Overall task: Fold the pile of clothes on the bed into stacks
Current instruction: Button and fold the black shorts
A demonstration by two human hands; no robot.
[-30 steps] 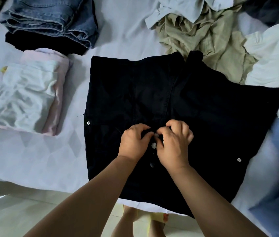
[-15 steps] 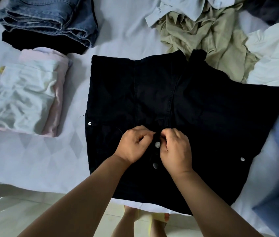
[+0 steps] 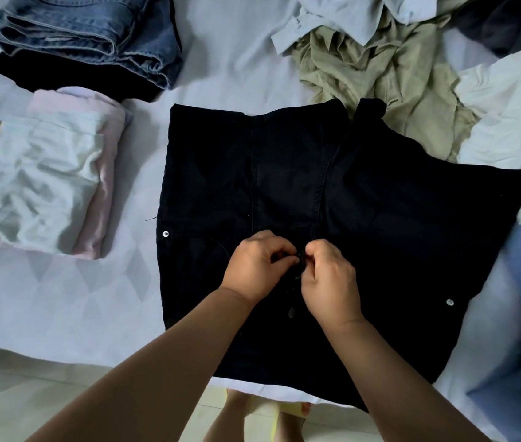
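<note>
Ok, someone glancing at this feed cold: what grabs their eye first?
The black garment spread flat mid-bed, with the left hand and right hand pinching its button placket near the front edge. Then the folded stacks at left, jeans behind a white and pink pile, and the unfolded heap at the far right.

1. The garment (image 3: 332, 199) spread in the middle is black, with small silver studs (image 3: 165, 233) near its left and right edges.
2. The bedsheet (image 3: 61, 298) is pale lilac with a faint diamond pattern.
3. At far left, blue jeans (image 3: 87, 30) lie on a black piece (image 3: 61, 78).
4. The near-left stack (image 3: 39, 183) is white over pale pink.
5. The far-right pile holds olive-beige (image 3: 390, 68), light blue (image 3: 342, 17) and white (image 3: 514, 113) cloth.
</note>
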